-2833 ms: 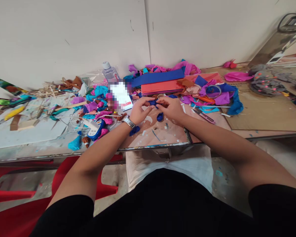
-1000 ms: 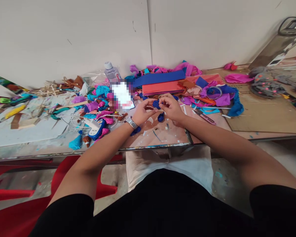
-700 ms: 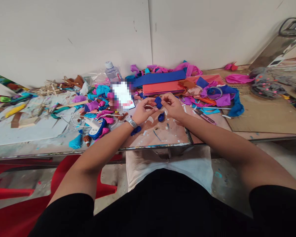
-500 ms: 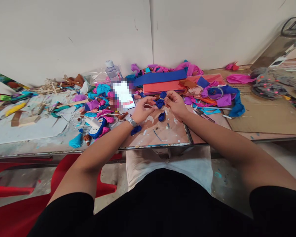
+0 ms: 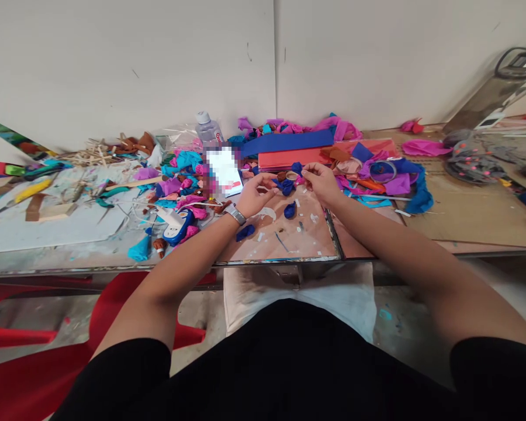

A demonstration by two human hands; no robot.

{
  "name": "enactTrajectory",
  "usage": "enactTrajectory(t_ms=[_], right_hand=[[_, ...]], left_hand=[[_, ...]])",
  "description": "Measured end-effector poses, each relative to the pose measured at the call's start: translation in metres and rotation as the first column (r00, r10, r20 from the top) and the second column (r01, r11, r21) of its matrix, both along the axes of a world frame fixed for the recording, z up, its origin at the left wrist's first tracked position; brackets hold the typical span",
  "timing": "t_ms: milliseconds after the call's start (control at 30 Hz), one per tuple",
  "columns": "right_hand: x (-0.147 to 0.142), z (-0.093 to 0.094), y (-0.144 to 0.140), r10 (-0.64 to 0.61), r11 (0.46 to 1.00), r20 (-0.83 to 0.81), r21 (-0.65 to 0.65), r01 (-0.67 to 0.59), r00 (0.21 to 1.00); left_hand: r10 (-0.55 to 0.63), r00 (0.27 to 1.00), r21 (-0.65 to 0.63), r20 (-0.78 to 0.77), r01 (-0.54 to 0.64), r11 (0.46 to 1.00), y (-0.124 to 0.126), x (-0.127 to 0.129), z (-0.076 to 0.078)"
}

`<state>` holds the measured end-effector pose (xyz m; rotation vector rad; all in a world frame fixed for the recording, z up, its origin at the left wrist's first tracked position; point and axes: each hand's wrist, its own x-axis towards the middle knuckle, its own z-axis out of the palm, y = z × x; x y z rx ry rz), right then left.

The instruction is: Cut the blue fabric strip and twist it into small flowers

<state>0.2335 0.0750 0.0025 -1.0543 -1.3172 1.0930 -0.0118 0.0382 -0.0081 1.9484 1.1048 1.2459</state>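
Observation:
My left hand, with a watch on its wrist, pinches a dark blue crumpled crepe paper piece between thumb and fingers. My right hand faces it, fingertips closed at a smaller blue crepe paper bit. Between the hands a small pale ring, perhaps tape, shows beside the blue paper. Whether the two blue parts are joined I cannot tell. Below them on the table lie a blue paper bud and another blue scrap.
Behind the hands lie orange-red paper and a folded blue sheet. A lit phone, water bottle and blue power strip with cables stand left. A tape roll sits among scraps; a yellow cutter lies far left.
My hands have moved slightly apart. The blue paper, bunched upright between them before, is now spread sideways, with the pale ring showing more plainly. The view has shifted a little.

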Motion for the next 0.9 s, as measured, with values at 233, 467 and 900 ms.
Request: enactTrajectory(t_ms=[233,467,900], right_hand=[[-0.005,0.000,0.013,-0.030,0.994,0.079,-0.098,0.038,0.996],[-0.026,0.008,0.026,0.052,0.994,0.106,-0.104,-0.040,0.993],[-0.047,0.010,0.040,0.044,0.984,0.456,0.135,-0.119,0.889]], left_hand=[[0.013,1.000,-0.017,-0.006,-0.013,1.000,0.001,-0.003,0.003],[0.060,0.998,-0.045,-0.011,-0.060,0.997,0.008,-0.004,-0.003],[0.115,0.963,-0.099,-0.245,-0.142,0.985,0.012,-0.010,-0.011]])
